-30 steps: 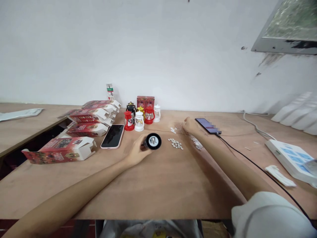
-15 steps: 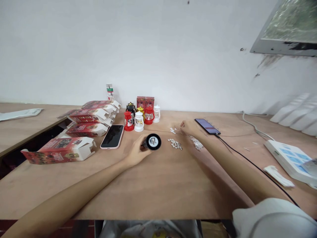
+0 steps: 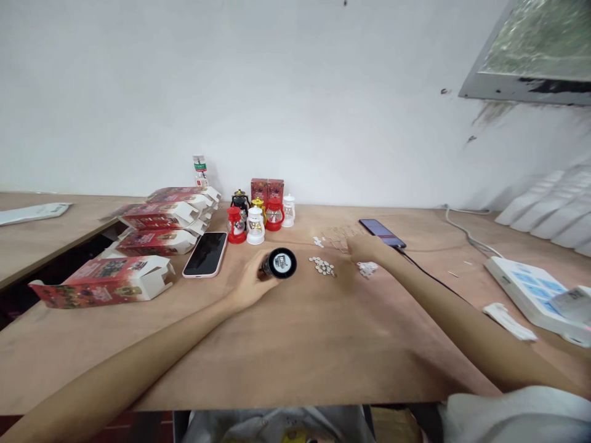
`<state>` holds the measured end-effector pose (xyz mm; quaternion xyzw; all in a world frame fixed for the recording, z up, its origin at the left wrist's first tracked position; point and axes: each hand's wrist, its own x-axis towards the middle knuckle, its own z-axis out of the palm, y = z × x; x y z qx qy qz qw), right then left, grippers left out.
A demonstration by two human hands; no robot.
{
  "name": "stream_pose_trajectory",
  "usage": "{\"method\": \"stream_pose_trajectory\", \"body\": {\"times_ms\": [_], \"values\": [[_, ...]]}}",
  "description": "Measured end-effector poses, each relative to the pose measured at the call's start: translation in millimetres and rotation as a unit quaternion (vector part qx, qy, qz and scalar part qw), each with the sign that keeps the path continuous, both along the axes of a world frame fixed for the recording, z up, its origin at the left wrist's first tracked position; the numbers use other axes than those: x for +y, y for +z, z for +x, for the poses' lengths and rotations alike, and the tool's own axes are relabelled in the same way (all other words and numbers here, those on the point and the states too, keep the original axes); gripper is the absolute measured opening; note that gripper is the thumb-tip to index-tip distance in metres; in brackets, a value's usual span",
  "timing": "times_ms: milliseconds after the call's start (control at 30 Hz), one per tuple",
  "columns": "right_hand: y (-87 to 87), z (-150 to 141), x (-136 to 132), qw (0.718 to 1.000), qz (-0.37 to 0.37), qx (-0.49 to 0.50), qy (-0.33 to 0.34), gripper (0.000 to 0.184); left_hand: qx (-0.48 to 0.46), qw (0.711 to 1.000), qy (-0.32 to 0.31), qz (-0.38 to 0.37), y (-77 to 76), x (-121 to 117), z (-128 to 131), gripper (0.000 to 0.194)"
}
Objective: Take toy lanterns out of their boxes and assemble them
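My left hand (image 3: 250, 280) is wrapped round a small black lantern (image 3: 265, 269), which lies tipped so that its round base faces me. Inside the base's black rim a pale disc with small metal parts shows. My right hand (image 3: 362, 249) is over the table with its fingers curled down; anything between the fingertips is hidden. Close beside it lie several thin wire pieces (image 3: 340, 239). Small white plastic parts (image 3: 367, 269) sit just below that hand, and more white bits (image 3: 318, 242) lie left of the wires. A cluster of silvery button cells (image 3: 322, 266) rests between the two hands.
Finished-looking small lanterns (image 3: 255, 226) in red, white, black and gold stand near the wall, by two red boxes (image 3: 267, 187). Left are open red cartons (image 3: 106, 280) and a phone (image 3: 205, 255). Right are a cabled phone (image 3: 382, 232) and a white device (image 3: 530, 295).
My right hand has moved from the wire pieces toward me and slightly right, uncovering the wires. My left hand keeps its hold on the black lantern. The whole view has shifted slightly.
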<state>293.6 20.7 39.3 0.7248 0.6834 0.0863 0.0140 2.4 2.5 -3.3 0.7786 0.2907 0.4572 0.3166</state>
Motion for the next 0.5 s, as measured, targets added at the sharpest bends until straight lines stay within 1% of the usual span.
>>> {"method": "stream_pose_trajectory", "body": {"times_ms": [133, 267, 333, 367, 400, 433, 467, 500], "values": [[-2.4, -7.8, -6.0, 0.999, -0.034, -0.025, 0.007, 0.019, 0.002, 1.0, 0.002, -0.002, -0.4, 0.0, 0.3, 0.045], [2.6, -15.8, -13.5, 0.999, -0.032, -0.035, 0.021, 0.024, -0.002, 1.0, -0.002, -0.009, -1.1, 0.2, 0.6, 0.045], [6.2, -21.3, -18.7, 0.999, -0.016, -0.025, 0.036, 0.024, -0.002, 1.0, 0.0, -0.013, -1.1, 0.1, 0.7, 0.044], [7.7, -25.1, -22.1, 0.999, 0.015, -0.012, 0.045, 0.023, -0.001, 1.0, 0.001, -0.014, -1.1, 0.0, 0.8, 0.043], [8.9, -29.8, -26.2, 0.996, 0.064, 0.006, 0.058, 0.023, -0.001, 1.0, 0.001, -0.013, -1.0, -0.2, 0.9, 0.043], [9.7, -35.7, -31.1, 0.988, 0.135, 0.024, 0.078, 0.023, -0.001, 1.0, 0.001, -0.012, -0.8, -0.3, 0.9, 0.043], [10.2, -42.8, -36.8, 0.969, 0.22, 0.039, 0.108, 0.022, -0.002, 1.0, 0.0, -0.009, -0.7, -0.4, 1.0, 0.043], [10.4, -50.9, -43.4, 0.938, 0.31, 0.046, 0.149, 0.021, -0.003, 1.0, -0.001, -0.005, -0.7, -0.5, 1.1, 0.043]]}}
